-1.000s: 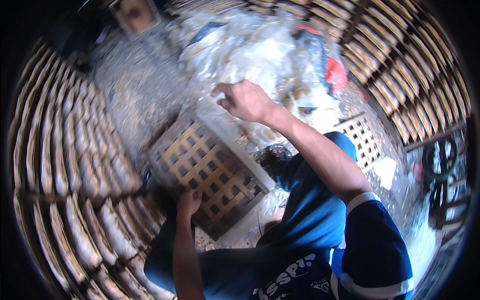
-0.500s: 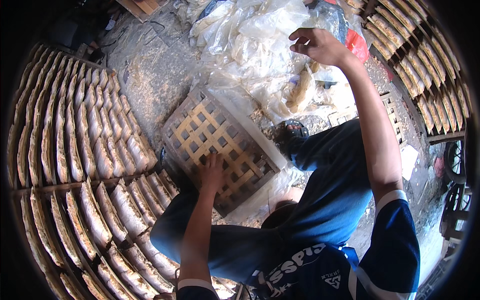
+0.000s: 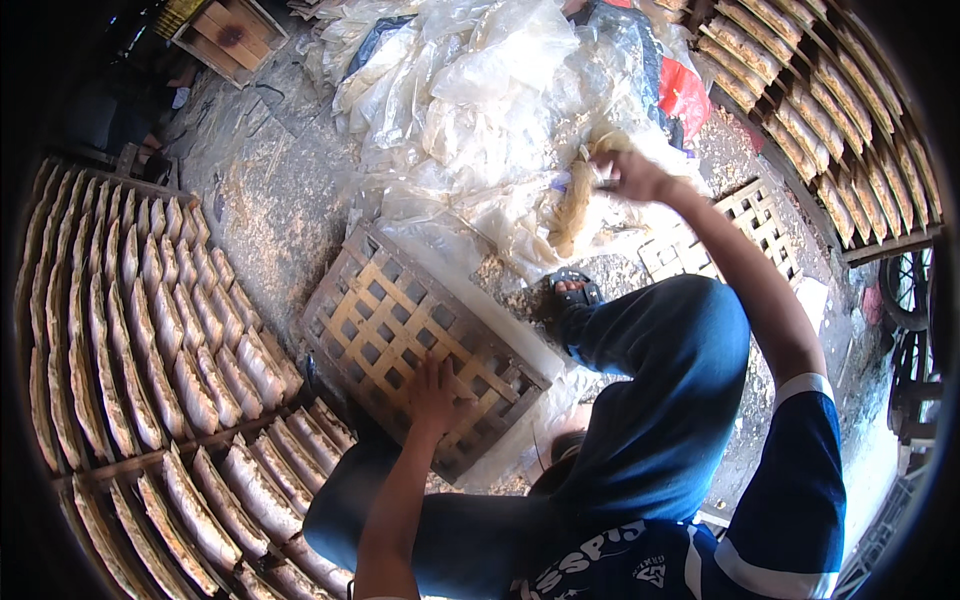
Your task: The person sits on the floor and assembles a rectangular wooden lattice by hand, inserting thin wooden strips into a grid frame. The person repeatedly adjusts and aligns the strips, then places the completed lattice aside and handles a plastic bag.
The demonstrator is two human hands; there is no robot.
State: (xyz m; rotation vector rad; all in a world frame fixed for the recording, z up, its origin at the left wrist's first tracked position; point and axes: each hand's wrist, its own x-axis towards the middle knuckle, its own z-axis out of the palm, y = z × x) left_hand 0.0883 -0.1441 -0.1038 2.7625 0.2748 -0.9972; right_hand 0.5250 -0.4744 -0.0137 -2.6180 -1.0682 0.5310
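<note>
My left hand point(image 3: 437, 398) lies on a woven wooden lattice tray point(image 3: 378, 318), its fingers stretched over the slats. The tray slants across in front of my knees, over a sheet of clear plastic. My right hand point(image 3: 640, 178) is out to the right, just beside a tan, fibrous-looking bundle point(image 3: 574, 206) on the heap of plastic sheets point(image 3: 470, 110). Motion smears its fingers, and whether they touch or hold anything is not clear.
Racks of slanted boards with pale, crumbly edges stand at my left point(image 3: 160, 300) and at the far right point(image 3: 800, 100). A second lattice tray point(image 3: 748, 215) lies beyond my right knee. Crumbs litter the floor point(image 3: 265, 190). A wooden crate point(image 3: 228, 40) stands far left; another person point(image 3: 135, 125) shows in shadow.
My right hand has come down from above the plastic heap to beside the tan bundle. My left hand stays on the lattice tray. The whole view has shifted a little.
</note>
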